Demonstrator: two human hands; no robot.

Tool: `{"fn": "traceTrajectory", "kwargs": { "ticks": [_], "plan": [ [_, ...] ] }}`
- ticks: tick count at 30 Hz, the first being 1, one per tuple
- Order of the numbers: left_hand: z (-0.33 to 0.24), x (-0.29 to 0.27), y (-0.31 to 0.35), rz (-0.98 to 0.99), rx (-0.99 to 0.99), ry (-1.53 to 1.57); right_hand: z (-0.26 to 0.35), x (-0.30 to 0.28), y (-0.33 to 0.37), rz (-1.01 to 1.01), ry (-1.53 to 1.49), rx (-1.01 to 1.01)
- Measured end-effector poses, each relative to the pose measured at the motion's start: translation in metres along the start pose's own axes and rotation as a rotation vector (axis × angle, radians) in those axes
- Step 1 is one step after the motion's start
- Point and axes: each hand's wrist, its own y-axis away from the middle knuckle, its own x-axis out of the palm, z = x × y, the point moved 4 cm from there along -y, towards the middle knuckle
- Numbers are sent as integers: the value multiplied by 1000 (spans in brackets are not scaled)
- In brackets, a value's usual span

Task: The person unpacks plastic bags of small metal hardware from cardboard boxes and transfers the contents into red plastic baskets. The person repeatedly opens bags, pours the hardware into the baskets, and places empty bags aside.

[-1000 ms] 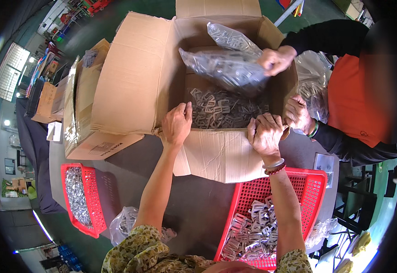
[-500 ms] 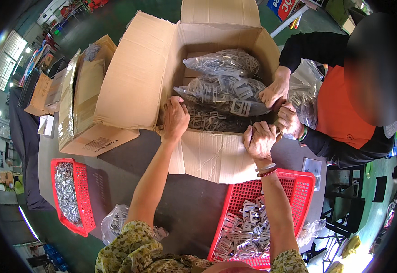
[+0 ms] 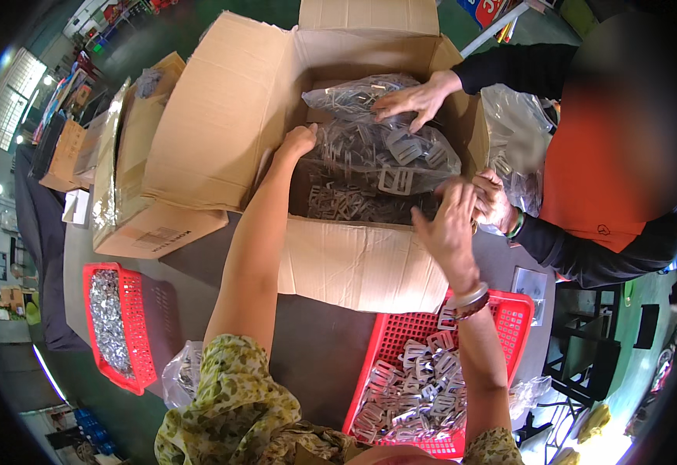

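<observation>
An open cardboard box (image 3: 366, 260) holds clear plastic bags of metal buckles, with loose metal buckles (image 3: 338, 203) below them. My left hand (image 3: 300, 142) reaches over the box's left side, fingers closed at the left end of the middle plastic bag (image 3: 385, 155); the fingertips are partly hidden. Above the front right corner, my right hand (image 3: 455, 225) is slightly blurred, its thumb and fingers apart, holding nothing visible. A co-worker's hand (image 3: 420, 101) spreads over the rear bag (image 3: 354, 94). The co-worker's other hand (image 3: 493, 200) is curled at the box's right edge.
A red basket of metal buckles (image 3: 518, 325) stands in front of the box at right. A smaller red basket (image 3: 138, 325) of small metal pieces is at left. Another cardboard box (image 3: 176, 229) stands behind it. The co-worker (image 3: 587, 178) stands at the right.
My left hand has moved farther into the box along the bag. My right hand has lifted off the front edge and opened. One co-worker's hand has moved left onto the rear bag.
</observation>
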Motion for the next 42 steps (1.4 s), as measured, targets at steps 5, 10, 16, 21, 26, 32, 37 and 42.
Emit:
{"fn": "traceTrajectory", "kwargs": {
  "ticks": [5,10,16,21,26,32,37,42],
  "plan": [
    [31,38,-45,107,-41,214,-28,14,-64,414,167,441],
    [19,60,-66,53,-99,292,-120,74,-92,447,306,566],
    [45,83,-54,125,-177,809,-132,90,-94,310,-236,762],
    [-3,36,41,225,-76,1324,-116,61,-86,71,-727,677],
    [-12,-22,130,223,-25,1388,-41,-12,-76,-77,-781,544],
    [5,-49,192,121,28,1436,-19,-67,-70,-85,-1031,433],
    [-12,-109,262,-53,204,1436,49,-130,-46,1,-1154,426],
    [-23,-167,334,-169,430,1367,100,-212,8,-327,-164,-373]
  ]
}}
